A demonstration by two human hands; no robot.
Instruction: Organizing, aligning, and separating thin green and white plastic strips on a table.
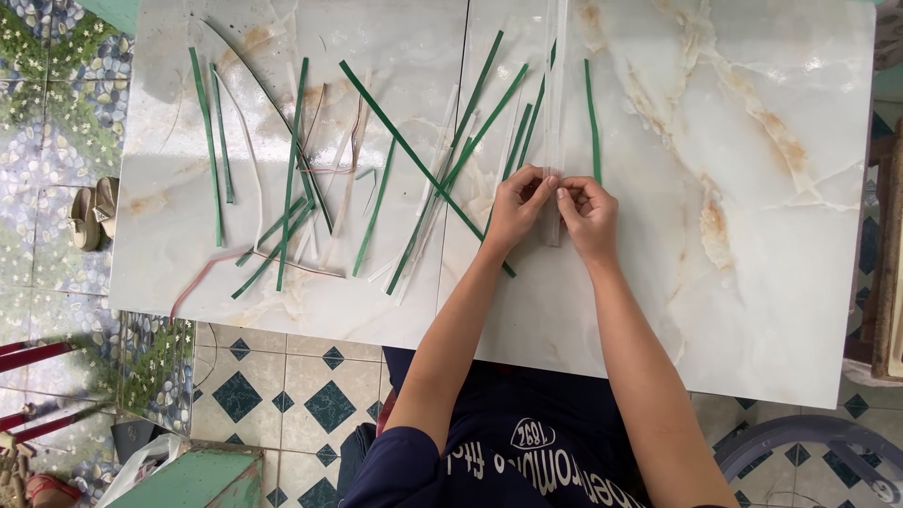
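— Where is the clear strip [556,113]?

— On the marble table [771,282], running straight up and away from the person, a little right of the table's middle seam. Its near end sits between the two hands; its far end reaches the table's far edge.

— And the hands?

— The left hand [516,209] and right hand [588,214] meet at the strip's near end, fingertips almost touching each other. Both are curled nearly closed, thumbs and forefingers pinched on the strip from either side. The left takes it from the left edge, the right from the right.

— What does the strip look like?

— Long, narrow, pale and see-through, flat on the stone. It is hard to pick out against the white marble; whether it is one layer or several I cannot tell.

— What lies beside it?

— A single green strip [592,118] just to its right, nearly parallel. On the left, more green strips [475,132] lean and cross each other, one long dark one [423,169] passing under the left wrist. Further left is a loose scatter of green strips [292,179], mixed with pale ones and a pinkish strand [202,277] near the table's near edge.

— Beyond the table?

— Tiled floor, a pair of sandals [92,214] at the left, and a green box [193,478] below.
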